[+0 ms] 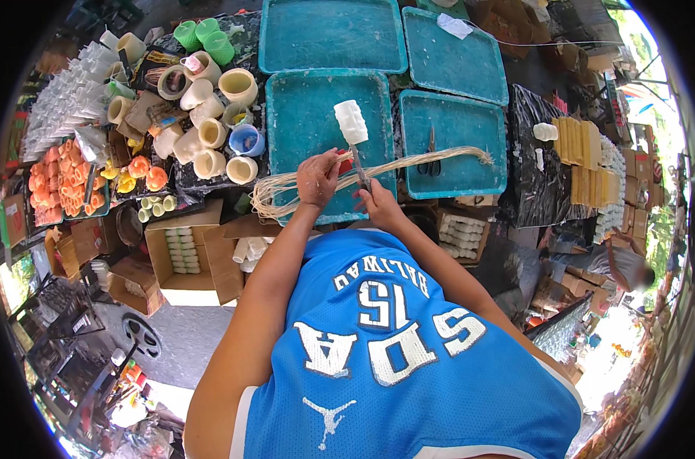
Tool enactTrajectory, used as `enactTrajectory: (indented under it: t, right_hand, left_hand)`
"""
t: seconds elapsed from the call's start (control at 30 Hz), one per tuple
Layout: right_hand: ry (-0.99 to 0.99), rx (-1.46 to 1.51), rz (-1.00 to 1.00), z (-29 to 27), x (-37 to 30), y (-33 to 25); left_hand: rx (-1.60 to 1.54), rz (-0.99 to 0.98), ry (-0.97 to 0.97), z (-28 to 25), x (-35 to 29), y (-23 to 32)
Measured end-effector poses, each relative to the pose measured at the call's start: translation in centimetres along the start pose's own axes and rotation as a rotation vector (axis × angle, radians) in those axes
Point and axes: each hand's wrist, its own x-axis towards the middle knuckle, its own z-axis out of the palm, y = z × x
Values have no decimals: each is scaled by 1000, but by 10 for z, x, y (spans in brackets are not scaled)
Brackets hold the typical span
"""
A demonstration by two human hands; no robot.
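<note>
My left hand (pixel 317 177) is closed, its fingertips at a small red piece (pixel 344 162) whose kind I cannot make out. Beneath it, a bundle of long pale cords (pixel 416 161) runs across the trays and loops at its left end. My right hand (pixel 379 205) grips a narrow metal-bladed tool (pixel 358 166), blade pointing away from me; whether it is a knife or scissors is unclear. Just beyond the blade tip is a white ridged block, like a moulded candle (pixel 350 122), over the near turquoise tray (pixel 286 99). Black-handled scissors (pixel 430 158) lie in the tray at right, partly under the cords.
More turquoise trays (pixel 332 34) adjoin at the back. Cream cylindrical moulds (pixel 238 86), orange pieces (pixel 64 180) and white pieces (pixel 68 99) crowd the left. Yellow slabs (pixel 581 141) stand at right. Open cardboard boxes (pixel 187 252) sit below the table edge. Another person (pixel 626 264) is at far right.
</note>
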Motion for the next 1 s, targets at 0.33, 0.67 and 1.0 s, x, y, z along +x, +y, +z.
enactTrajectory:
  t: [0.33, 0.67, 1.0]
  right_hand:
    - [133, -830, -57, 12, -4, -11]
    - [159, -868, -55, 17, -2, -14]
    - [176, -917, -33, 20, 2, -13]
  left_hand:
    - [78, -12, -14, 1, -1, 1]
    - [48, -39, 9, 2, 2, -1]
    - [-66, -87, -88, -3, 7, -5]
